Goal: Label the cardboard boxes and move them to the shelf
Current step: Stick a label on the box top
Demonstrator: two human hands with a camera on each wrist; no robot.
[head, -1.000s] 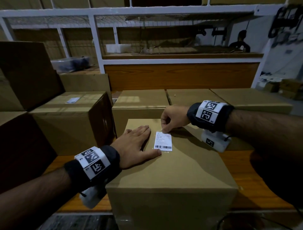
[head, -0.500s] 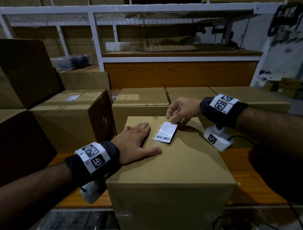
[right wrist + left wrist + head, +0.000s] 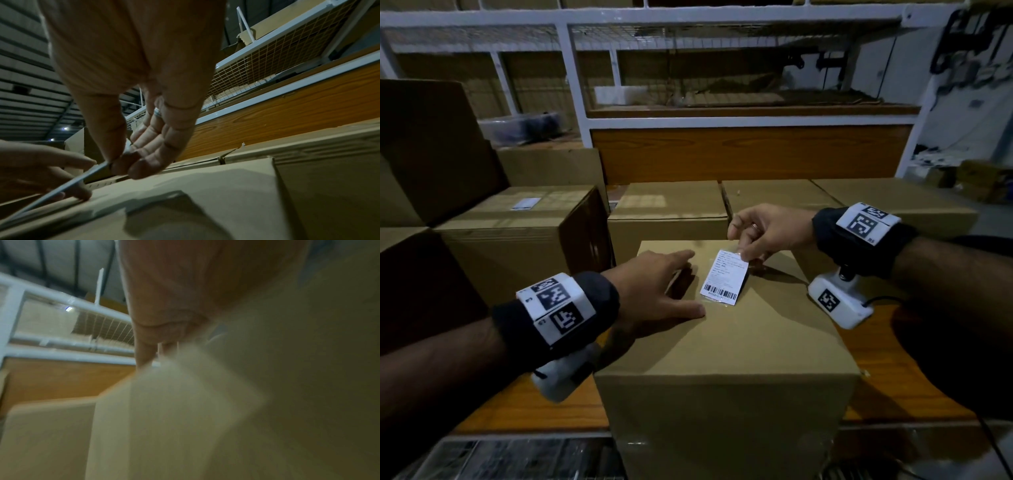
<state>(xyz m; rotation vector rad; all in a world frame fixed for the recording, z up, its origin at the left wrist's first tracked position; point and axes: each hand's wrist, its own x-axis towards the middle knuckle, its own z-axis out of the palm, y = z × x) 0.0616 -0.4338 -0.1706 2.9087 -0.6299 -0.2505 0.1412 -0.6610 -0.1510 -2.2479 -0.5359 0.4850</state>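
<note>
A closed cardboard box (image 3: 739, 346) stands in front of me on the wooden shelf board. A white barcode label (image 3: 723, 277) is tilted up off its top, far end raised, near end touching the cardboard. My right hand (image 3: 756, 236) pinches the label's far top corner between thumb and fingers; in the right wrist view the label (image 3: 61, 183) shows edge-on below that pinch (image 3: 115, 162). My left hand (image 3: 657, 291) lies flat on the box top just left of the label, fingers straight. The left wrist view is blurred, showing palm (image 3: 174, 296) over cardboard.
More cardboard boxes stand around: a labelled one (image 3: 517, 240) at left, taller stacked ones (image 3: 424, 150) far left, and flat ones (image 3: 671, 209) behind. A white metal rack frame (image 3: 575, 78) with wire mesh rises behind. Bare wooden board (image 3: 893, 387) shows right of the box.
The label lay flat on the box top a second ago. My right hand has since lifted its far end and drawn it up and to the right. My left hand stayed flat.
</note>
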